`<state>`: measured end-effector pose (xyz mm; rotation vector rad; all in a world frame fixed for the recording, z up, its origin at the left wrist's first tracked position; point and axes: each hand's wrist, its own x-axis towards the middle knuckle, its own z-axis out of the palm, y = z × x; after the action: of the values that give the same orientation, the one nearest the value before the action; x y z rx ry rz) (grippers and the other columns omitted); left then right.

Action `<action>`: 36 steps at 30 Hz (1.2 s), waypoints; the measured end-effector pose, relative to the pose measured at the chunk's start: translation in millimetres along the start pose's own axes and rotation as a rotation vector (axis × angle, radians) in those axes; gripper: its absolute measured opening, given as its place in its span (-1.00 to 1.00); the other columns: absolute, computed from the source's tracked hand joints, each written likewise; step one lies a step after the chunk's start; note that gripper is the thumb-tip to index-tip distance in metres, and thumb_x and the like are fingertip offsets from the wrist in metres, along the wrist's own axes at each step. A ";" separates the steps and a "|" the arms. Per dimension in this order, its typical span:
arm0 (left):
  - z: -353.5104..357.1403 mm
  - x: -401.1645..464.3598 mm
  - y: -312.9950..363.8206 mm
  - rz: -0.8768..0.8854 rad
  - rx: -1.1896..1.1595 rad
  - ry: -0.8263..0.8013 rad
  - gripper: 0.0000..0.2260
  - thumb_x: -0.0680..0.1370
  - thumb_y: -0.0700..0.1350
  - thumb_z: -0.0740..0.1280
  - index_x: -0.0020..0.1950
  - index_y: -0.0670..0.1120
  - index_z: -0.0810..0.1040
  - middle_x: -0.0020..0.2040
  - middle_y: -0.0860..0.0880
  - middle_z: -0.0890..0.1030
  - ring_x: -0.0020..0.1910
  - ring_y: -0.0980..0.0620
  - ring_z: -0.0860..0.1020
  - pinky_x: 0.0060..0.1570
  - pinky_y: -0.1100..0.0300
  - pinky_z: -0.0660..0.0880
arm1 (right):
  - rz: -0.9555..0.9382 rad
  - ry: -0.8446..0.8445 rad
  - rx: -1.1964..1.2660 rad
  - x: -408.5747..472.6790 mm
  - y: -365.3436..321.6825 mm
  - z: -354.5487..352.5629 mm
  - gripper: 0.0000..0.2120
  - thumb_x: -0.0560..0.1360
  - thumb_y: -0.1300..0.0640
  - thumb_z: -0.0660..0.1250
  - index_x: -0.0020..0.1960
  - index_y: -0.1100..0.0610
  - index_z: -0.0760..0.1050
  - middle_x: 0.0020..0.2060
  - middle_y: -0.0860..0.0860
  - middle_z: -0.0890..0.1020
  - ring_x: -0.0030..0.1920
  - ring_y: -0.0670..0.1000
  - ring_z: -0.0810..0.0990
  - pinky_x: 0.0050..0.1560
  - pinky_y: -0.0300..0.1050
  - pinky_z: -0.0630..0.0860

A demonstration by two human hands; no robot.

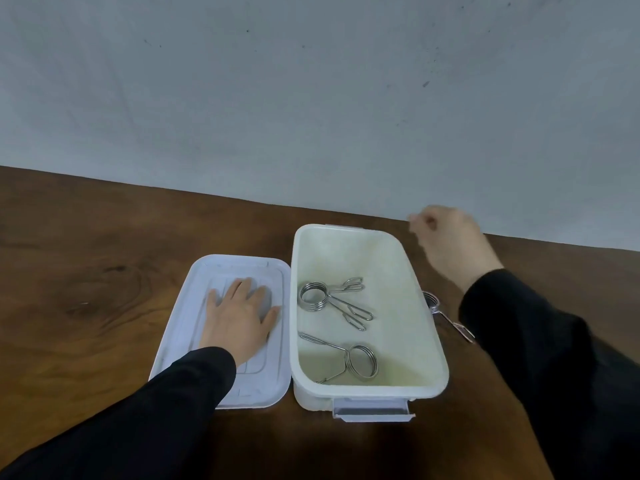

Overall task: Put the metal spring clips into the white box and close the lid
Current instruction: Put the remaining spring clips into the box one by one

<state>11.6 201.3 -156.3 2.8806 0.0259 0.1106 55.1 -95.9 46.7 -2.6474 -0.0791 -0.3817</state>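
The white box [429,327] stands open at the middle of the wooden table. Inside lie a metal spring clip [330,299] towards the far end and a second spring clip [356,362] near the front. A third spring clip [446,317] lies on the table just right of the box, partly hidden by the box wall and my right sleeve. The lid [194,306] lies flat on the table to the left of the box. My left hand [239,320] rests flat on the lid, fingers spread. My right hand [450,240] hovers beyond the box's far right corner, fingers curled, nothing visible in it.
The brown wooden table [86,271] runs back to a grey wall [311,98]. A latch flap [372,410] hangs open on the box's front side.
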 end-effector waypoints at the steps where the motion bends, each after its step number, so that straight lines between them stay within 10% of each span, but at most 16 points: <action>1: -0.2 -0.1 0.2 -0.002 -0.002 -0.004 -0.53 0.62 0.26 -0.02 0.40 0.12 0.42 0.55 -0.03 0.33 0.56 -0.07 0.18 0.48 -0.30 0.03 | 0.054 -0.014 -0.018 8.4 20.9 -3.5 -0.75 0.60 0.09 0.22 -0.13 0.19 0.57 -0.26 0.12 0.65 -0.23 0.19 0.58 -0.15 0.04 0.55; 11: -1.1 -0.5 2.4 -0.007 0.019 -0.006 -0.52 0.62 0.24 0.00 0.44 0.09 0.40 0.56 -0.02 0.32 0.56 -0.05 0.16 0.48 -0.27 0.03 | -0.116 -0.694 -0.682 5.0 138.3 55.2 -0.68 0.54 0.22 0.30 0.20 -0.04 0.64 0.13 -0.06 0.65 0.07 0.03 0.59 0.00 -0.15 0.46; 20: 1.5 0.3 1.7 -0.012 0.031 0.001 -0.50 0.59 0.25 -0.02 0.42 0.09 0.42 0.54 -0.03 0.35 0.55 -0.06 0.18 0.47 -0.28 0.05 | -0.161 -0.658 -0.775 10.2 139.3 61.6 -0.73 0.56 0.19 0.25 0.16 0.02 0.65 0.01 0.01 0.67 -0.02 0.05 0.63 -0.01 -0.10 0.56; 29: 2.1 0.1 0.7 -0.015 0.039 0.001 -0.45 0.57 0.27 -0.07 0.42 0.09 0.41 0.55 -0.02 0.33 0.56 -0.05 0.16 0.47 -0.28 0.04 | -0.025 -0.126 -0.275 39.9 59.9 -58.0 -0.81 0.51 0.13 0.39 -0.23 0.21 0.60 -0.36 -0.04 0.60 -0.33 0.10 0.49 -0.36 -0.10 0.36; 36: 1.0 0.4 0.3 -0.019 0.022 -0.022 -0.44 0.59 0.28 -0.09 0.47 0.10 0.37 0.58 -0.02 0.29 0.58 -0.05 0.13 0.49 -0.27 0.00 | -0.130 -0.442 -0.249 -12.2 -62.6 -62.0 -0.78 0.34 0.14 0.38 -0.44 0.24 0.56 -0.51 0.12 0.60 -0.49 0.09 0.50 -0.40 -0.06 0.46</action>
<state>12.1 200.8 -157.2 2.9023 0.0500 0.0763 20.1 -67.9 123.6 -2.9350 -0.3660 0.1728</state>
